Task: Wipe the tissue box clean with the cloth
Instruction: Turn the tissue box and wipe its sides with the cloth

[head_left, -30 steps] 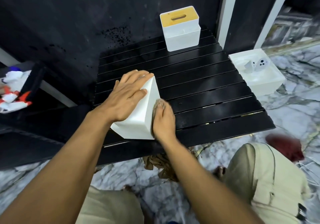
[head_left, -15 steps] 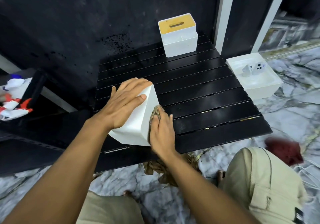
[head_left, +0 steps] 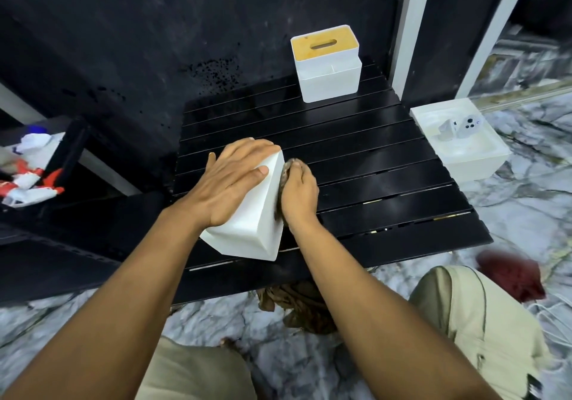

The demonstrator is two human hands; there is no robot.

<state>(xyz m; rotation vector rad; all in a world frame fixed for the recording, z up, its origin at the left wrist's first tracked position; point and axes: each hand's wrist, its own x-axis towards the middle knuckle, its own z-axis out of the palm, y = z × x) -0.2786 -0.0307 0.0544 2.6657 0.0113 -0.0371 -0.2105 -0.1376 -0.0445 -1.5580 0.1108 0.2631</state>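
We are holding the cloth [head_left: 284,172] in our right hand [head_left: 298,195], the fingers bent over it, and we are pressing it against the side face of the tissue box [head_left: 247,238]; only a brown-grey edge of the cloth is showing past the fingertips and along the palm. The box is lying directly to the left of this grip, touching it through the cloth; it appears tipped on the slatted table [head_left: 387,183], though we cannot tell exactly how it is resting. Its long axis is running away from us, parallel with the right hand; so we judge that the coming stroke must go along this axis, forward or back toward the near end, and not across it. On the far side of the box from the grip, our left hand [head_left: 233,183] is lying on the upper face with straight fingers, grasping nothing, only pressing down; we think it must push against the right hand, or the box may slide to the left. Well beyond the fingertips a second box [head_left: 328,81] with a slotted wooden lid is standing upright; to the right of the grip, well apart, a white tray [head_left: 476,167] is sitting beside the table's edge.
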